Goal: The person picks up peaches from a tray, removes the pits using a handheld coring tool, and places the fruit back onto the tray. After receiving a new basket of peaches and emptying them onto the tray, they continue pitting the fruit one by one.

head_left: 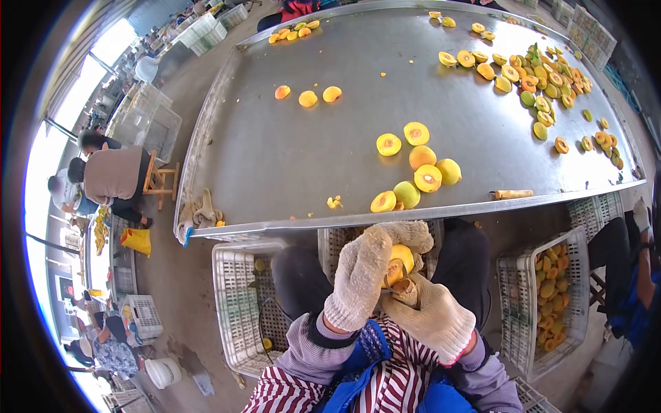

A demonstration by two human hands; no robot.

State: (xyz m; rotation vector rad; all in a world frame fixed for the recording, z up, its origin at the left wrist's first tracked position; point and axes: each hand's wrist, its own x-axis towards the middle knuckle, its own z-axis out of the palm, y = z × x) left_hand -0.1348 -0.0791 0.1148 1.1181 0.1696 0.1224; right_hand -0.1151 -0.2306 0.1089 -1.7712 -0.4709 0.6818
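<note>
My left hand (358,279), in a thick off-white knitted glove, is closed around a yellow peach half (401,264) above my lap. My right hand (432,315), gloved the same way, is closed beside it on a small tool (406,293) with a brownish handle and what looks like a thin curved metal edge. The tool meets the lower side of the fruit; its far end is hidden. On the metal table (289,158) just ahead lie several peach halves (427,178), some cut side up, some skin side up.
More halves (544,79) are heaped at the table's right, with a wooden stick (511,195) on the near rim. Gloves (200,210) lie at the left corner. Crates flank my legs: a left one (231,310) and a fruit-filled right one (513,303). People sit nearby on both sides.
</note>
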